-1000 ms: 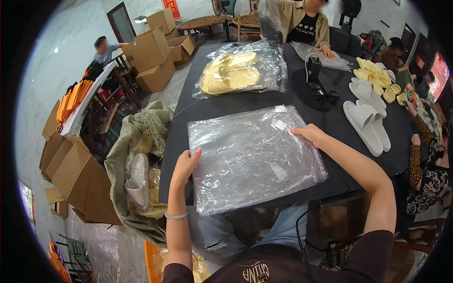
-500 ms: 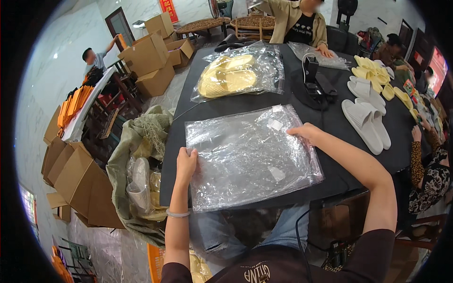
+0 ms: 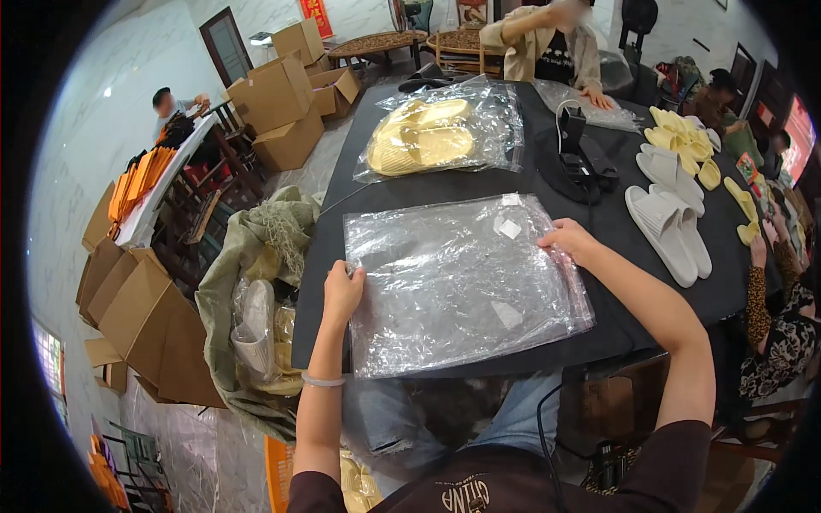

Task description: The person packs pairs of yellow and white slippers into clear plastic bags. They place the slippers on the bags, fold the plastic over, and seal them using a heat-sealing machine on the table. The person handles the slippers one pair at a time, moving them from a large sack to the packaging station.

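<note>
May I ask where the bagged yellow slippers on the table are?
In the head view, the bagged yellow slippers lie at the far left of the black table, beyond the flat clear plastic being held.

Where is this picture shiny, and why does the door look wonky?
Head view: white glare streaks the clear bags between both hands and the bag around the yellow slippers; head view: the door leans, probably because the fisheye lens bends things near its rim.
</note>
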{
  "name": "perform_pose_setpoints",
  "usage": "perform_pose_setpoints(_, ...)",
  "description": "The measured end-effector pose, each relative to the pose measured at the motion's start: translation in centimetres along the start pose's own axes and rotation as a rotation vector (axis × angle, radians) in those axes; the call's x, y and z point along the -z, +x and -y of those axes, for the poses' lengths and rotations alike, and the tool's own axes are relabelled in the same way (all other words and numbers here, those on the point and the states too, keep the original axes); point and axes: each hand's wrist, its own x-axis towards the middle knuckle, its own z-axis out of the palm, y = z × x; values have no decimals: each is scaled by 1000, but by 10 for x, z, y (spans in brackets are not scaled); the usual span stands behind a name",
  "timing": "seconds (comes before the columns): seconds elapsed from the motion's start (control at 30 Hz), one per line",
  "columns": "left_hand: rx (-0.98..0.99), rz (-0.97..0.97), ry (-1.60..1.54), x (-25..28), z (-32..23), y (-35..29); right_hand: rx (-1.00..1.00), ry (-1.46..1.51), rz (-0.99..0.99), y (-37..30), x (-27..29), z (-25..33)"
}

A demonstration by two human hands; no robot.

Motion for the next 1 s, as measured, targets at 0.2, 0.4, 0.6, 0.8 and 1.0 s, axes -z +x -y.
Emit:
perform_pose_setpoints(0.2,68,55,-159,-20,6,43,134,-137,-124,32,-6,-2)
perform_pose_setpoints(0.4,67,-27,-178,-32,-3,52,244,-630,-322,35,-14,-3)
perform_pose_setpoints(0.6,-278,-372,219,-19,-35,16,864,-1261,-748,0,-39,37)
perform_pose_setpoints(0.8,-459,-178,273,-22,-41,0,874,-680,-385,-20,-130,56)
perform_pose_setpoints(1.0,-274,108,419,-41,-21,-16,866,-747,-315,-17,-171,14)
